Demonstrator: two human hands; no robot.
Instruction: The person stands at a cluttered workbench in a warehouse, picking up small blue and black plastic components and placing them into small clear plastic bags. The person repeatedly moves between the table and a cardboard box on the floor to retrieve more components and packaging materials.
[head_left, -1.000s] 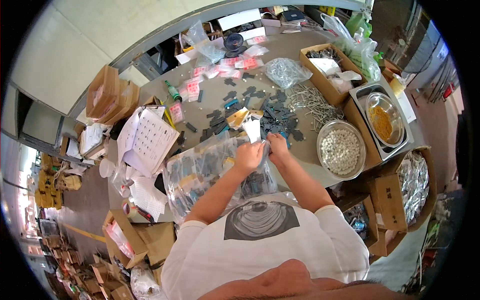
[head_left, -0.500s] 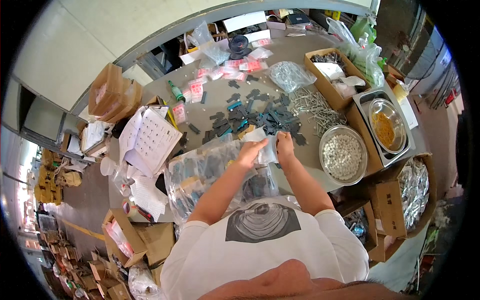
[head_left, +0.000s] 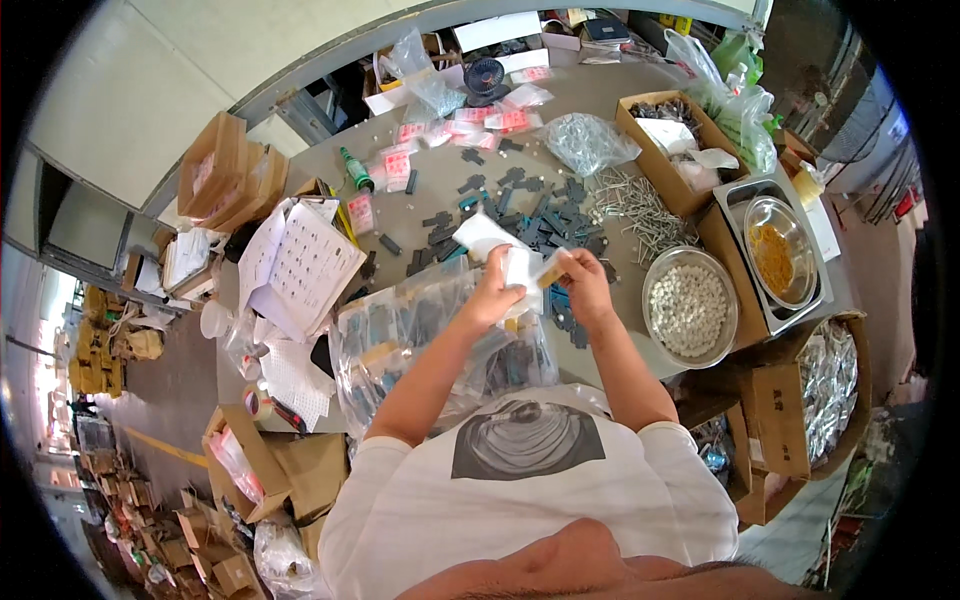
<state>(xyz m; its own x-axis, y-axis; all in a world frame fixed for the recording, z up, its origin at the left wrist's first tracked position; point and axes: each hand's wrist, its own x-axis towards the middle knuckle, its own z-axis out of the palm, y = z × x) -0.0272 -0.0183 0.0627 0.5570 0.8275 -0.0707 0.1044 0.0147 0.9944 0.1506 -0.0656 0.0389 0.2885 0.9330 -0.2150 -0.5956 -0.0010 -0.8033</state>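
Observation:
My left hand (head_left: 493, 292) is closed around a stack of white, flat small plastic bags (head_left: 480, 232), whose far end sticks out over the table. Beside it, my right hand (head_left: 587, 286) pinches a thin translucent bag (head_left: 549, 268) with a yellowish-brown patch showing at it. Both hands are close together above a scattered pile of dark grey and teal plastic pieces (head_left: 545, 225). Just left of my forearms lies a large clear plastic sheet or bag of filled packets (head_left: 385, 330), dark pieces showing through.
On the right stand a bowl of white plugs (head_left: 690, 308), loose screws (head_left: 640, 215), a bowl of yellow-orange bits (head_left: 772, 262) and a cardboard box (head_left: 690, 195). Printed sheets (head_left: 310, 265) lie left. Red-and-white packets (head_left: 470, 128) and a small black fan (head_left: 485, 78) are farther back.
My hands have shifted slightly apart, the right one a little to the right. The white stack now tilts up and left from my left hand, and the thin bag stretches toward my right fingers.

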